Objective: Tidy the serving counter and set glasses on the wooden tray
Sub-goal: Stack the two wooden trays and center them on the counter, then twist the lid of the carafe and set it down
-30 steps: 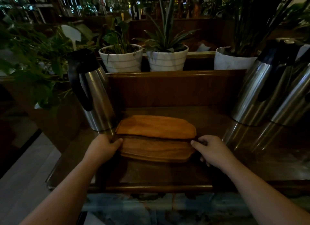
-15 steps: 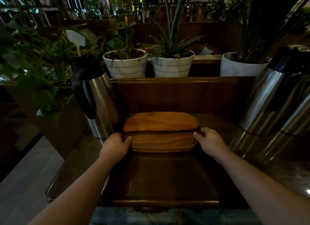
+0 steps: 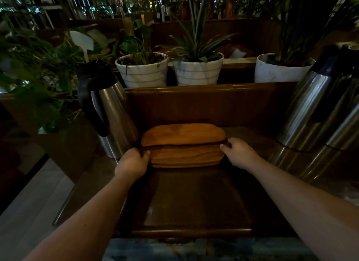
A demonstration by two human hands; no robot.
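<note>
At centre frame, the left hand (image 3: 134, 163) and right hand (image 3: 238, 153) each grip an end of the oblong brown wooden tray (image 3: 182, 155) on the dark counter (image 3: 194, 198), beside a steel jug (image 3: 110, 113).

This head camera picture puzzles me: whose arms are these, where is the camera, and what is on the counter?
There is no machine here. A person wears a wide-angle camera on the head, so you look forward and down along their own bare arms; the wide lens bends things at the edges. The left hand and the right hand each grip one end of the wooden trays, which look like two stacked pieces with a dark gap between them, resting on the dark counter. A steel jug with a black handle stands just left of the trays, and two more steel jugs stand at the right. Behind a raised wooden ledge sit white plant pots. I see no glasses in this view.
</note>
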